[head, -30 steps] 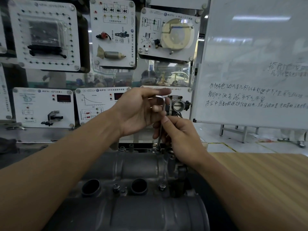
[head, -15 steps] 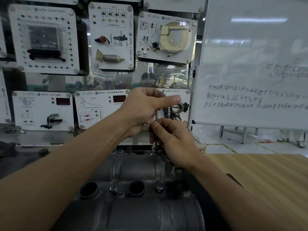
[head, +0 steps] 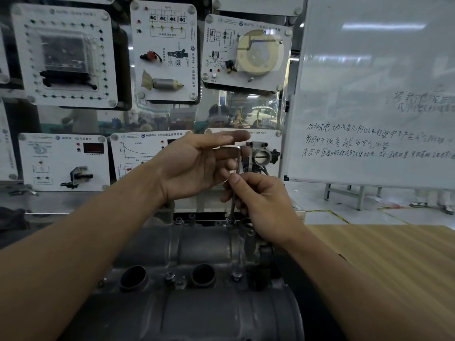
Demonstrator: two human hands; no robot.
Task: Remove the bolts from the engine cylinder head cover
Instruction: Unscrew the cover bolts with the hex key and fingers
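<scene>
**One bolt under the key, at least two more to go**

We are working on the cylinder head cover (head: 202,247), which sits low in the middle of our view, with the wooden tabletop (head: 381,262) to its right. Its long axis runs left to right across us, its top faces up, and two round plug wells (head: 133,279) open upward along the near side. The far bolt (head: 230,219), at the back edge, has the hex key (head: 237,173) seated in its head; whether it has begun to rise we cannot tell. On the near edge the middle bolt (head: 170,276), between the wells, and the right bolt (head: 236,274) both look fully seated. We see no loose bolt lying anywhere, so we judge the job to be at an early stage. There is this bolt to back out, then the near pair, and any others hidden under our arms.

The key's long arm stands close to upright, tip down in the bolt, and its short arm points left at the top. Our right hand (head: 261,205) pinches the long arm between thumb and forefinger, low on the shaft. Our left hand (head: 194,166) is unclenched, its fingers mostly straight, touching the short arm where it lies between them. Behind stand training panels (head: 64,163) and a whiteboard (head: 369,70)
</scene>
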